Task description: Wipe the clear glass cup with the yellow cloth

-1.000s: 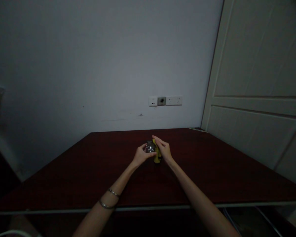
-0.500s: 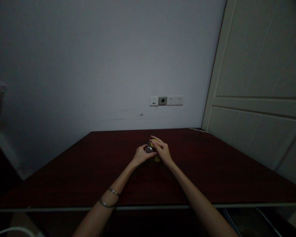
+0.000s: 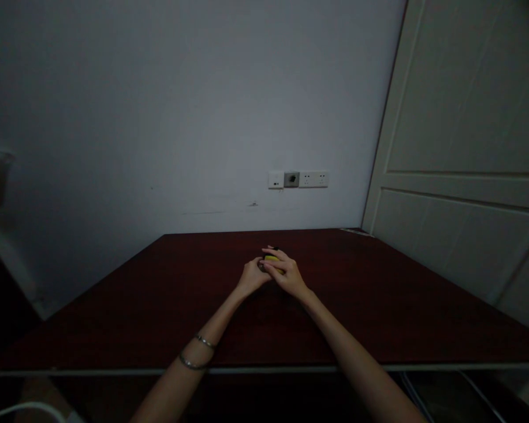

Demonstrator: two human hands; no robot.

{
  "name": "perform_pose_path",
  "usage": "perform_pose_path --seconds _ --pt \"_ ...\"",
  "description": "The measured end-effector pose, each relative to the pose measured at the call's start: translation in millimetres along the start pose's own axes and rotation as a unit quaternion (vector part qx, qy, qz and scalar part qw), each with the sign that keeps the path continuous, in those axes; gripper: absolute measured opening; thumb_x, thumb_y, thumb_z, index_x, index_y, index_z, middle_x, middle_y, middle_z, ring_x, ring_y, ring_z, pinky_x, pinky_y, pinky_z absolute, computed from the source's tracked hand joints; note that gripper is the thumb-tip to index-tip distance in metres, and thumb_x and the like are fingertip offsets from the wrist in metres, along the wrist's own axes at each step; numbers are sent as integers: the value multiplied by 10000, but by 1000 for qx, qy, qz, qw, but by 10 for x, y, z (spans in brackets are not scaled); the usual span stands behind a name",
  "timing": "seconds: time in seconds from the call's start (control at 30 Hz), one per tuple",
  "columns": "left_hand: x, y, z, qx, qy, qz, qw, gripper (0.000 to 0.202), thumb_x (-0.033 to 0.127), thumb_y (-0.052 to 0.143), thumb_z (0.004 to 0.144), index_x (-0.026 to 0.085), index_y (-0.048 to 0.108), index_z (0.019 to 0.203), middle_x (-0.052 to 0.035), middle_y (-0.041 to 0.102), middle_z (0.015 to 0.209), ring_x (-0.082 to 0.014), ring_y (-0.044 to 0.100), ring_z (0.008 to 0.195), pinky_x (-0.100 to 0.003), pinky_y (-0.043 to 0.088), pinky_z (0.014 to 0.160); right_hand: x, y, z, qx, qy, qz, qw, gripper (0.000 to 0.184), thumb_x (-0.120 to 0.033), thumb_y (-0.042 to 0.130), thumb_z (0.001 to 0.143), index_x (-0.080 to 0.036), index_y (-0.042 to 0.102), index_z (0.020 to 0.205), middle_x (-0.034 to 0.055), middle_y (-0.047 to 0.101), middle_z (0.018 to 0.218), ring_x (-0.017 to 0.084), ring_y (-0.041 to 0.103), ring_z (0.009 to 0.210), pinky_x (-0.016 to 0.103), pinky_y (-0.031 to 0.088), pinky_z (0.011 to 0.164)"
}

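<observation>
Over the middle of the dark red table (image 3: 171, 294), my two hands meet. My left hand (image 3: 251, 277) is closed around a small shiny, see-through or metallic round object (image 3: 261, 265), mostly hidden by the fingers. In my right hand (image 3: 293, 279) is a yellow piece (image 3: 272, 258) with a dark part near its far end, pressed up against the shiny object. The fingers cover much of both things, and their exact kind does not show. Two bracelets (image 3: 193, 363) circle my left forearm.
Behind the table stands a pale wall with a row of sockets (image 3: 298, 179). A white panelled door (image 3: 458, 247) closes off the right side. A white cable (image 3: 30, 406) lies at the lower left, below the table's front edge (image 3: 264, 370).
My right hand has turned and moved slightly left over the shiny object, covering more of it. The yellow part that hung below the hands is out of sight. My left hand has barely moved.
</observation>
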State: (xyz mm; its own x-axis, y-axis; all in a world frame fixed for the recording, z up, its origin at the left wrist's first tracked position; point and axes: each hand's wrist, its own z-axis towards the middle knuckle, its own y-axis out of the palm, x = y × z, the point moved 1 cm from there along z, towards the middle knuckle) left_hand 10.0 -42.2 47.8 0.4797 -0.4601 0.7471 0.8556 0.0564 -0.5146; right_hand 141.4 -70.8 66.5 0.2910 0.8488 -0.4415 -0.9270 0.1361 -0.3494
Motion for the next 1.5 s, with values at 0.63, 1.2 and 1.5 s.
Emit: perform_pose_path --seconds 0.63,1.2,1.5 --pt "18 27 -23 7 19 -92 996 762 359 789 423 102 529 1092 -125 593 1058 -243 556 964 -361 429 870 327 -69 79 147 321 277 894 433 -492 594 657 -143 680 899 88 678 931 245 617 863 356 468 774" --pt "61 -42 -32 -104 -152 -326 927 524 530 627 622 88 592 903 -72 617 761 -138 587 622 -290 503 610 113 -43 27 -14 74 28 997 781 -373 730 556 -251 392 1250 92 379 1289 223 337 1221 386 269 1026" --pt "-15 -50 0 -137 -93 -322 932 579 580 554 656 99 569 977 -94 619 830 -142 594 662 -312 499 662 272 -103 88 120 250 172 945 744 -373 731 526 -188 455 1191 96 560 1122 229 545 1003 366 429 883"
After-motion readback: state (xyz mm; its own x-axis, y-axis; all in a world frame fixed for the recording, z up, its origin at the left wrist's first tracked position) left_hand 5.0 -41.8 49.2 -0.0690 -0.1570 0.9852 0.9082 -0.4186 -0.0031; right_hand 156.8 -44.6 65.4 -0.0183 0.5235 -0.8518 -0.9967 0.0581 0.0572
